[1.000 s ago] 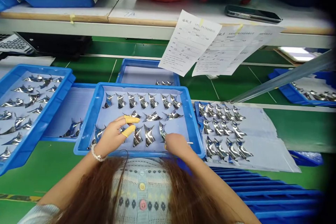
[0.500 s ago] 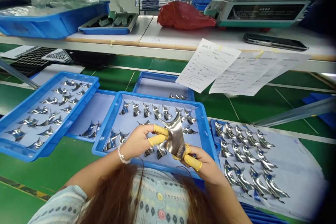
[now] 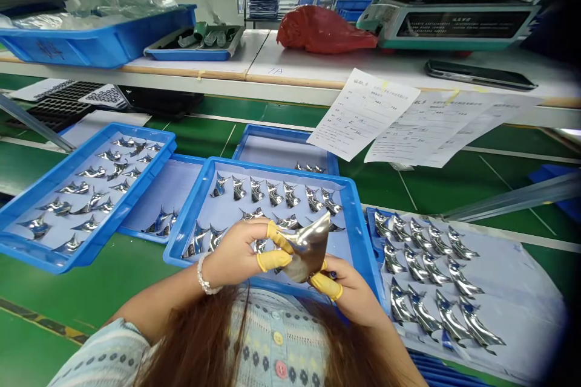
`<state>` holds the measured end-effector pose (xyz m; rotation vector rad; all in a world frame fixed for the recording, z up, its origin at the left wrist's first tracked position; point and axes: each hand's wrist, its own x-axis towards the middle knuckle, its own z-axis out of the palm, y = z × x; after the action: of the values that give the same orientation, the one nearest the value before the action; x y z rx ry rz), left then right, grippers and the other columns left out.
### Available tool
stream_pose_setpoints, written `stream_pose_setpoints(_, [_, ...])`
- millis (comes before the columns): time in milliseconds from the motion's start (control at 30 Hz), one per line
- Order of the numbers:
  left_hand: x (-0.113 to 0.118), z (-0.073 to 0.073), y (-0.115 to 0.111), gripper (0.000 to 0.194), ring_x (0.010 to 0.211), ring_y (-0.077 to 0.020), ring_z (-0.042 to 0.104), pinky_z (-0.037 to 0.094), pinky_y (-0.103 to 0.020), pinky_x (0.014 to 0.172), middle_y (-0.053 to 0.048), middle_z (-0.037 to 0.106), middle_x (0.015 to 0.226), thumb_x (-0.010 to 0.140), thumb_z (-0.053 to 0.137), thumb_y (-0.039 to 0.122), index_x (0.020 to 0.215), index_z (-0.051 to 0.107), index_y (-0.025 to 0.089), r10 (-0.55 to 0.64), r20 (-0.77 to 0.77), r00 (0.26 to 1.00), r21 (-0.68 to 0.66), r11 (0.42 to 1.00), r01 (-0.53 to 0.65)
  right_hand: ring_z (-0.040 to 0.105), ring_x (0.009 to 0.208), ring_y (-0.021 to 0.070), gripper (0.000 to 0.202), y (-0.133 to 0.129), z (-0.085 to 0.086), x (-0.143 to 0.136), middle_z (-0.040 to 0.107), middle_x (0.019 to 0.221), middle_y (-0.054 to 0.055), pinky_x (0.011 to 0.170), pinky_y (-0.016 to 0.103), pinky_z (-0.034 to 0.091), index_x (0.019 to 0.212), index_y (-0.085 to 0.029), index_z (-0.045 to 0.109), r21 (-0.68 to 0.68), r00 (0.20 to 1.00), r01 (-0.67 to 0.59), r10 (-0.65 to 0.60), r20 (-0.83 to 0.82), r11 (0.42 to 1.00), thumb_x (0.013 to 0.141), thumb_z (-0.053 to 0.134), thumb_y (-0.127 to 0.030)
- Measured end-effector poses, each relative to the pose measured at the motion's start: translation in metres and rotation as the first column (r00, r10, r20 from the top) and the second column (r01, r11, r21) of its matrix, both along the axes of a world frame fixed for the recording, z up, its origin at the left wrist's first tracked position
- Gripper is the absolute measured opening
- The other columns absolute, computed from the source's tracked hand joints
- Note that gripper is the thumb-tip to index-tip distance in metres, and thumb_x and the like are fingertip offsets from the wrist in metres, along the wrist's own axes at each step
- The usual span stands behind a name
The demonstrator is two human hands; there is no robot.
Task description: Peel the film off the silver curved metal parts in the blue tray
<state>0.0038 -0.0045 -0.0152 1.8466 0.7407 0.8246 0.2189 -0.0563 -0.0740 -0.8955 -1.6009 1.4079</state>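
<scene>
A shiny curved metal piece (image 3: pixel 307 247) is held up between both hands over the near edge of the middle blue tray (image 3: pixel 190 217). My left hand (image 3: pixel 240 252), with yellow finger cots, pinches its left side. My right hand (image 3: pixel 347 291), also in yellow cots, grips its lower right edge. Several similar metal pieces (image 3: pixel 272 192) lie in rows on the pale liner inside that tray, some hidden behind my hands.
A blue tray (image 3: pixel 27 190) with several metal pieces lies at left, and more pieces (image 3: pixel 424 266) rest on a sheet at right. Two more blue trays (image 3: pixel 254 136) lie behind. Papers (image 3: pixel 363 112) hang from a shelf carrying a scale (image 3: pixel 454 18), a phone (image 3: pixel 476 74) and a red bag (image 3: pixel 324 30).
My right hand lifted a metal piece out of the tray, my left hand joined it, and the piece has since been tilted flatter. The view rose to show the shelf.
</scene>
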Motion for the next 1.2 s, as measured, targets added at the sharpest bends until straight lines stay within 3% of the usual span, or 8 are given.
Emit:
stream_pose_setpoints(233, [-0.003,0.005,-0.004,0.028,0.070,-0.0144,0.057,0.044,-0.027,0.070,-0.005,0.066,0.072,0.083,0.059,0.042,0.078,0.065,0.015,-0.057,0.016,0.998,0.196,0.979,0.053,0.052,0.071,0.0198,0.028,0.000,0.002,-0.005,0.063,0.085,0.005,0.077,0.032,0.045,0.092,-0.024,0.073,0.015,1.000,-0.007,0.008,-0.023,1.000,0.088,0.058,-0.047])
stream_pose_setpoints(400, [-0.003,0.003,-0.005,0.032,0.066,-0.0140,0.054,0.043,-0.027,0.067,-0.004,0.064,0.069,0.082,0.059,0.046,0.076,0.064,0.015,-0.018,0.002,1.000,0.209,0.978,0.018,0.054,0.073,0.0203,0.030,0.002,0.003,-0.010,0.061,0.077,0.005,0.074,0.031,0.045,0.085,-0.020,0.072,-0.050,0.998,-0.030,0.027,-0.063,0.998,0.086,0.061,-0.048])
stream_pose_setpoints(500, [-0.004,-0.002,-0.004,0.031,0.067,-0.0141,0.053,0.042,-0.027,0.067,-0.004,0.063,0.069,0.080,0.061,0.044,0.073,0.064,0.015,0.035,-0.015,0.999,0.101,0.994,-0.033,0.053,0.076,0.0200,0.029,0.003,0.004,-0.011,0.060,0.080,0.005,0.073,0.030,0.043,0.086,-0.020,0.072,-0.073,0.995,-0.076,0.071,-0.069,0.994,0.088,0.060,-0.046])
stream_pose_setpoints(600, [-0.003,-0.009,0.001,0.022,0.071,-0.0136,0.056,0.044,-0.026,0.069,-0.003,0.064,0.073,0.076,0.067,0.036,0.072,0.062,0.014,0.078,0.066,0.995,-0.180,0.981,-0.065,0.051,0.078,0.0194,0.030,0.003,0.006,-0.010,0.057,0.082,0.005,0.072,0.030,0.041,0.089,-0.020,0.072,-0.054,0.986,-0.143,0.138,-0.092,0.988,0.089,0.057,-0.046])
stream_pose_setpoints(733, [0.003,-0.022,0.012,0.023,0.059,-0.0102,0.053,0.043,-0.023,0.060,0.001,0.060,0.063,0.073,0.069,0.034,0.071,0.058,0.014,0.153,0.232,0.960,-0.545,0.839,-0.002,0.048,0.065,0.0167,0.034,-0.001,0.009,-0.009,0.055,0.079,0.005,0.065,0.031,0.041,0.101,-0.020,0.070,-0.085,0.962,-0.171,0.147,-0.231,0.982,0.088,0.057,-0.049])
stream_pose_setpoints(867, [0.013,-0.033,0.020,0.032,0.055,-0.0074,0.050,0.040,-0.021,0.057,0.001,0.057,0.061,0.065,0.076,0.039,0.067,0.059,0.012,0.238,0.332,0.913,-0.738,0.668,0.095,0.044,0.058,0.0156,0.040,-0.006,0.007,-0.011,0.052,0.069,0.003,0.055,0.029,0.038,0.113,-0.021,0.066,-0.159,0.926,-0.196,0.129,-0.354,0.968,0.087,0.058,-0.051])
stream_pose_setpoints(1033, [0.022,-0.044,0.020,0.034,0.058,-0.0081,0.052,0.041,-0.022,0.058,-0.001,0.059,0.065,0.061,0.080,0.036,0.073,0.062,0.010,0.289,0.341,0.895,-0.857,0.486,0.170,0.039,0.051,0.0133,0.045,-0.009,0.002,-0.012,0.055,0.064,0.003,0.049,0.026,0.033,0.120,-0.021,0.064,-0.190,0.904,-0.183,0.090,-0.418,0.965,0.088,0.057,-0.051])
stream_pose_setpoints(1200, [0.025,-0.051,0.019,0.037,0.057,-0.0080,0.053,0.042,-0.021,0.056,0.000,0.060,0.066,0.057,0.083,0.037,0.072,0.061,0.011,0.343,0.335,0.878,-0.899,0.394,0.189,0.035,0.044,0.0087,0.043,-0.005,0.001,-0.015,0.065,0.074,0.006,0.045,0.024,0.026,0.107,-0.019,0.068,-0.256,0.881,-0.160,0.021,-0.473,0.953,0.084,0.062,-0.054])
